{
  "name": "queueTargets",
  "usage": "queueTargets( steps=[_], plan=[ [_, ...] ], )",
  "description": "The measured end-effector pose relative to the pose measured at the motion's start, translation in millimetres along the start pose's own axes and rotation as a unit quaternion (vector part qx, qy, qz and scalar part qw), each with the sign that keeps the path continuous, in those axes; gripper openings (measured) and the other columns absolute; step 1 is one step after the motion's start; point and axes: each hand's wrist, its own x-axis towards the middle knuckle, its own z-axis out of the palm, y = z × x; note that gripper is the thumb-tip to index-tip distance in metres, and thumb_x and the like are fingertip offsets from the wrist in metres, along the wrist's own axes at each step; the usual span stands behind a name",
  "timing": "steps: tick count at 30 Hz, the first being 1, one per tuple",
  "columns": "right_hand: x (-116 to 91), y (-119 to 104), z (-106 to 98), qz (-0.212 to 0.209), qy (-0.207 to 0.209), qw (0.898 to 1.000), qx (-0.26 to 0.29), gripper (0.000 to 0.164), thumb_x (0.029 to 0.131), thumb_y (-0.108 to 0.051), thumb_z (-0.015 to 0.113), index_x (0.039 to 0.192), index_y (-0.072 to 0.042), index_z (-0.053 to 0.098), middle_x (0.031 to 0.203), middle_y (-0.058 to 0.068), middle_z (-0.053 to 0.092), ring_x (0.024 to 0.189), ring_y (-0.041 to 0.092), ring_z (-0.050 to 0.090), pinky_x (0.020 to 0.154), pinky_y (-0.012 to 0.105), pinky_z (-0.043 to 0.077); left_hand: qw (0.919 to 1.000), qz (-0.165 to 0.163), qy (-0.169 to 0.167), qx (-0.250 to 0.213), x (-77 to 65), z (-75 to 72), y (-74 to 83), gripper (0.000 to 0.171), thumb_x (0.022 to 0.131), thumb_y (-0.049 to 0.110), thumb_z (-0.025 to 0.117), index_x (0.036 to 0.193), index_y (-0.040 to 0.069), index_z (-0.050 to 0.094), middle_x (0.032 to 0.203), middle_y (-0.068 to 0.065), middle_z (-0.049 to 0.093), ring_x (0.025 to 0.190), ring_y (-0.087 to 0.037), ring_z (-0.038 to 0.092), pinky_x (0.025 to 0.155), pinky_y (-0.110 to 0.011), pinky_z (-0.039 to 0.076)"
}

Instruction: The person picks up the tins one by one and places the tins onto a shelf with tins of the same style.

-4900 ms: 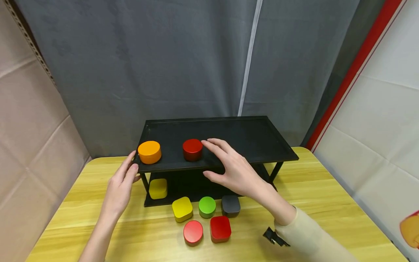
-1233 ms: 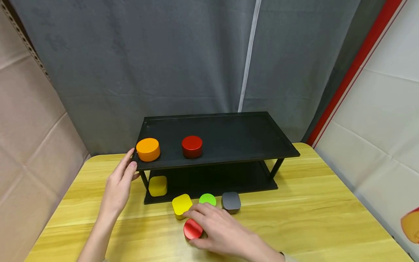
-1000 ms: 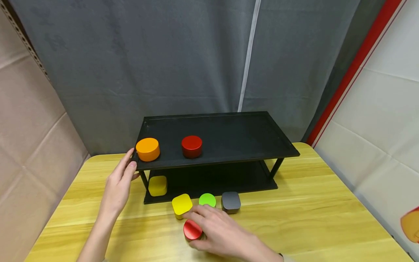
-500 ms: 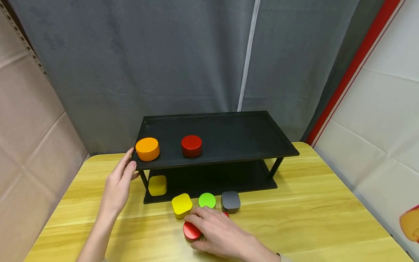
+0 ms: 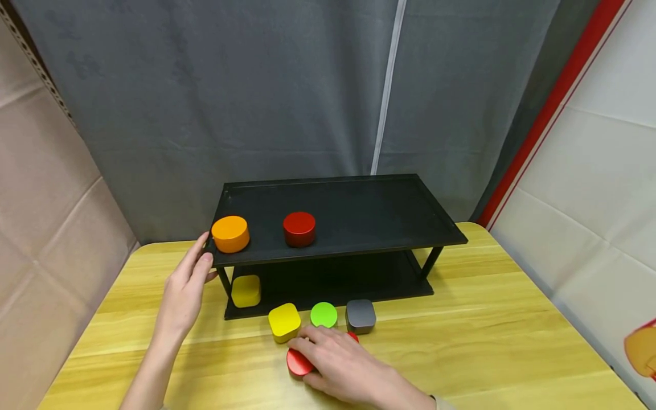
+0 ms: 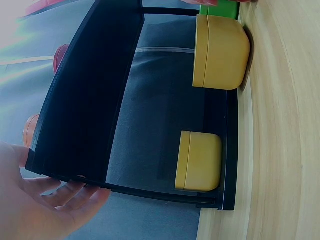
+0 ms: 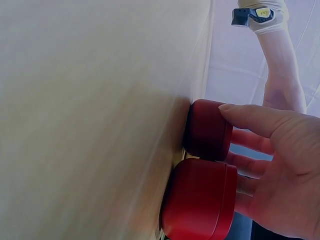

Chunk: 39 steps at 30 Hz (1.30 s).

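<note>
At the front left corner of the black two-tier shelf [image 5: 348, 213], my left hand [image 5: 185, 290] grips the upper tier's edge; in the left wrist view its fingers curl under that edge. My right hand [image 5: 343, 361] reaches over the table with thumb and forefinger at either side of a round red tin [image 5: 299, 363]. In the right wrist view the thumb touches this tin's lid rim, and fingers lie behind it. A square red tin [image 7: 200, 200] stands right beside, mostly hidden under the hand in the head view. An orange round tin [image 5: 230, 234] sits near my left hand.
A dark red round tin [image 5: 299, 229] stands on the upper tier, and a yellow square tin [image 5: 246, 291] on the lower tier's left end. In front of the shelf are a yellow square tin [image 5: 284, 322], a green round tin [image 5: 324, 314] and a dark grey square tin [image 5: 361, 316].
My right hand has come down from beside the dark red tin on the upper tier to the red tins on the table. Lately it shifts only slightly. The left hand keeps its place.
</note>
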Motion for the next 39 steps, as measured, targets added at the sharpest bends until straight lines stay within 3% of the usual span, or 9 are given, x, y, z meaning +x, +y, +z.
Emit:
queueTargets(
  steps=[11,14,17,19,28,39],
  plan=[
    [-1.3,-0.7,0.1,-0.013,0.016,1.000,-0.011,0.055,0.092,-0.036,0.078,0.143,-0.027,0.060,0.131,-0.009,0.062,0.111,0.008,0.059,0.100,0.032,0.057,1.0000,0.003,-0.001,-0.008,-0.5,-0.1,0.4,0.053,0.112,0.039,0.036,0.164,0.030,0.028,0.165,-0.017,0.038,0.123,-0.037,0.065,0.085,0.003,0.046],
    [-2.2,-0.9,-0.7,-0.017,0.023,1.000,-0.011,0.054,0.092,-0.036,0.078,0.142,-0.027,0.060,0.131,-0.009,0.062,0.112,0.008,0.059,0.099,0.031,0.057,1.0000,0.003,-0.001,-0.009,-0.4,-0.3,-0.1,0.053,0.112,0.039,0.037,0.164,0.031,0.028,0.165,-0.016,0.038,0.114,-0.010,0.070,0.086,0.002,0.047],
    [-3.5,-0.4,-1.4,-0.025,0.035,0.999,-0.011,0.053,0.092,-0.037,0.077,0.141,-0.027,0.061,0.130,-0.009,0.062,0.110,0.007,0.059,0.098,0.030,0.057,0.9999,0.002,-0.002,-0.013,-0.3,-0.6,-0.5,0.053,0.112,0.039,0.037,0.164,0.030,0.029,0.165,-0.017,0.038,0.103,0.019,0.059,0.085,0.002,0.048],
    [-4.3,-0.4,-1.8,-0.030,0.044,0.999,-0.010,0.051,0.092,-0.038,0.076,0.140,-0.027,0.061,0.128,-0.010,0.062,0.108,0.006,0.059,0.096,0.029,0.058,0.9998,0.003,-0.003,-0.017,-0.2,-0.6,-0.6,0.053,0.112,0.039,0.037,0.164,0.030,0.029,0.165,-0.017,0.038,0.100,0.027,0.052,0.085,0.002,0.048],
    [-8.8,-1.8,-7.2,-0.045,0.064,0.997,0.020,0.047,0.094,-0.037,0.074,0.138,-0.025,0.062,0.126,-0.011,0.062,0.105,0.002,0.059,0.094,0.026,0.057,0.9998,0.001,-0.004,-0.017,0.1,-0.4,-1.1,0.053,0.112,0.039,0.037,0.164,0.030,0.028,0.165,-0.018,0.037,0.101,0.028,0.050,0.085,0.002,0.047],
    [-14.8,-5.9,-17.3,-0.035,0.066,0.997,0.037,0.048,0.094,-0.037,0.076,0.139,-0.028,0.062,0.129,-0.012,0.062,0.108,0.002,0.060,0.094,0.030,0.059,0.9999,0.003,-0.002,-0.014,0.2,0.0,-1.1,0.053,0.112,0.039,0.037,0.164,0.030,0.029,0.164,-0.018,0.039,0.100,0.027,0.051,0.085,0.002,0.047]
  ],
)
